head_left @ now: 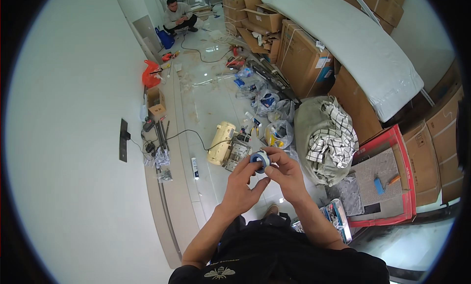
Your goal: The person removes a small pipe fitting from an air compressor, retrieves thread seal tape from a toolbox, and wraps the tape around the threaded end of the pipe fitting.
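Note:
In front of my chest, both hands meet at a small roll of tape (pixel 266 159), pale on the outside with a blue ring at its core. My right hand (pixel 288 180) pinches it from the right between thumb and fingers. From the left, my left hand (pixel 241 188) has its fingertips at the roll's opening and edge, its thumb held lower and apart from the roll. The fingers hide part of the roll. Beyond my hands, a cream air compressor tank (pixel 223 142) sits on the tiled floor.
A white tube (pixel 195 168) and a black cable (pixel 196 132) lie on the floor. Plastic bags (pixel 278 134), a large cloth-topped sack (pixel 319 132) and cardboard boxes (pixel 301 55) line the right. A red-edged carton (pixel 411 186) is nearby. Another person (pixel 178 16) squats far off.

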`<state>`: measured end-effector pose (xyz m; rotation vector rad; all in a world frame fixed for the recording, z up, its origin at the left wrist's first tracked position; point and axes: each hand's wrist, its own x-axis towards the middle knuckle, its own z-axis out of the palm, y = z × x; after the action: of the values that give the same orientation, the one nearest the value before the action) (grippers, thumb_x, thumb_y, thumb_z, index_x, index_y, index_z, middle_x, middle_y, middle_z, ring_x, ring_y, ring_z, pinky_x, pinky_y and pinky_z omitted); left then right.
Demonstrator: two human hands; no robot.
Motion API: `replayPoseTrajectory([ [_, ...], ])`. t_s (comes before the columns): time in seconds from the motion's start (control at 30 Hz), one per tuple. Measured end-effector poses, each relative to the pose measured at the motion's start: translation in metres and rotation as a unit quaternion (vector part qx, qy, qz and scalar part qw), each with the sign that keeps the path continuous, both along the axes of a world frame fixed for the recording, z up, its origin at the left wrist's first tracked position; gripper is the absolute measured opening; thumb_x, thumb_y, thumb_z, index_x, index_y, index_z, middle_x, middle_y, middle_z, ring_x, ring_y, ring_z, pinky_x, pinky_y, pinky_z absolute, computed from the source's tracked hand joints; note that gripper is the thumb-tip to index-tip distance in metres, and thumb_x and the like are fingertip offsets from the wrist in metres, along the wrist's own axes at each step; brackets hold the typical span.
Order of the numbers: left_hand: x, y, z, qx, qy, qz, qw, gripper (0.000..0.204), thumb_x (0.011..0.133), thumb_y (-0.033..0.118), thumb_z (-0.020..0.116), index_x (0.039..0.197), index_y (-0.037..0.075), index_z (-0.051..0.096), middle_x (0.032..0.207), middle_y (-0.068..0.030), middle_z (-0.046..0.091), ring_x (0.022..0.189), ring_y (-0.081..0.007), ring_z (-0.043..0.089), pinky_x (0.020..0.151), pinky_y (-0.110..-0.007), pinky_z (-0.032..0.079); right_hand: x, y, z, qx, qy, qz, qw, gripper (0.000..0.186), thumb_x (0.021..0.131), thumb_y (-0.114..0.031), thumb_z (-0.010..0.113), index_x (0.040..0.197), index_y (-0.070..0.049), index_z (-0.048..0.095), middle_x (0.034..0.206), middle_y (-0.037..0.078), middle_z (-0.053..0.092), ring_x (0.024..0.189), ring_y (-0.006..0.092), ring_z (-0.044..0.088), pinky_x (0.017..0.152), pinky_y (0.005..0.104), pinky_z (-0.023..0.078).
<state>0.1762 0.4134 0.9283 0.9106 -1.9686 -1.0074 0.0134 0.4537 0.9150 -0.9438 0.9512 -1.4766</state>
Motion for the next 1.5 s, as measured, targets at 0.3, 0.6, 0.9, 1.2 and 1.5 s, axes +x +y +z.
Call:
replayPoseTrajectory([
  [0.3,-0.026,-0.007,-0.026,0.180,0.193,0.034,0.964,0.034,0.086,-0.001,0.070,0.119,0.007,0.070,0.107,0.0007,0.063,0.068,0.0000,0.040,0.056,-0.018,0.034,-0.054,0.009,0.003,-0.055,0.092,-0.013,0.994,0.013,0.093,-0.005,0.069,0.101,-0.003,0.059,0.142,0.013,0.054,0.117,0.0176,0.057,0.102,0.0352,0.047],
  [0.6,-0.048,-0.026,0.009,0.137,0.123,-0.031,0.982,0.034,0.077,0.004,0.082,0.110,0.006,0.075,0.109,0.0002,0.058,0.060,-0.0009,0.035,0.053,-0.018,0.030,-0.060,0.008,0.036,-0.070,0.369,-0.033,0.926,0.028,0.085,-0.004,0.076,0.102,-0.001,0.054,0.134,0.019,0.062,0.094,0.0281,0.067,0.087,0.0385,0.054],
  [0.9,-0.051,-0.043,-0.028,0.218,0.232,-0.047,0.947,0.014,0.084,0.005,0.079,0.095,0.004,0.071,0.101,0.0023,0.060,0.060,-0.0001,0.038,0.053,-0.019,0.030,-0.056,-0.006,0.038,-0.077,0.462,-0.066,0.881,0.053,0.082,-0.006,0.077,0.129,-0.005,0.054,0.107,0.016,0.062,0.095,0.0343,0.064,0.084,0.0425,0.053],
  [1.2,-0.046,-0.056,-0.027,0.424,0.270,-0.088,0.860,0.014,0.095,0.019,0.073,0.098,0.007,0.065,0.077,0.0071,0.056,0.058,-0.0002,0.043,0.052,-0.019,0.034,-0.059,-0.019,0.036,-0.029,0.423,-0.044,0.905,0.033,0.082,-0.011,0.074,0.112,-0.003,0.063,0.100,0.015,0.062,0.087,0.0305,0.062,0.074,0.0367,0.050],
  [1.5,-0.045,-0.067,-0.058,0.345,0.223,-0.074,0.909,0.018,0.098,0.017,0.067,0.109,0.004,0.060,0.078,0.0040,0.056,0.062,-0.0038,0.048,0.058,-0.021,0.038,-0.060,-0.034,0.017,-0.028,0.438,-0.013,0.898,0.010,0.089,-0.007,0.068,0.096,0.000,0.065,0.091,0.012,0.063,0.080,0.0255,0.062,0.069,0.0358,0.049],
])
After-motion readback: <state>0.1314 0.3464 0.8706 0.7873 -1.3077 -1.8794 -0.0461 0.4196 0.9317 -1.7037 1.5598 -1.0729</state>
